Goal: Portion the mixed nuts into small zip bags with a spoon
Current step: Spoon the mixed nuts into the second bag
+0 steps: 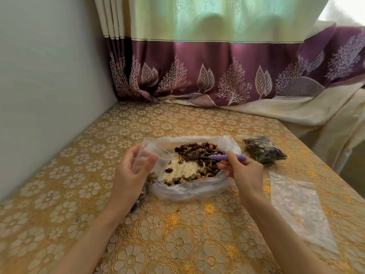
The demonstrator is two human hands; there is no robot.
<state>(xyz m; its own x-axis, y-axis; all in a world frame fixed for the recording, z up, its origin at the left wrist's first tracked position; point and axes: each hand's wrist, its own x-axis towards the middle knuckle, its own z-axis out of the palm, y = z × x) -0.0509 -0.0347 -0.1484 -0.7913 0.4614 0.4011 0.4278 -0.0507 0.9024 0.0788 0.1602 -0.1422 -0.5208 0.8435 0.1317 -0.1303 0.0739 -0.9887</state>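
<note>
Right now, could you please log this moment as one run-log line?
left hand: holds small bag open | right hand: grips spoon in nuts | big bag: open | filled bag: on table

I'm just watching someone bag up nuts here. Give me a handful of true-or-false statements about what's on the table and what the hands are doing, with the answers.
1. The right hand holds a purple-handled spoon. True.
2. The spoon's tip is inside the small bag. False: it is in the nuts in the big open bag.
3. The left hand holds a small clear bag. True.
4. A filled bag lies to the left of the big bag. False: it lies to its right.
5. An empty clear bag lies flat near the right forearm. True.
</note>
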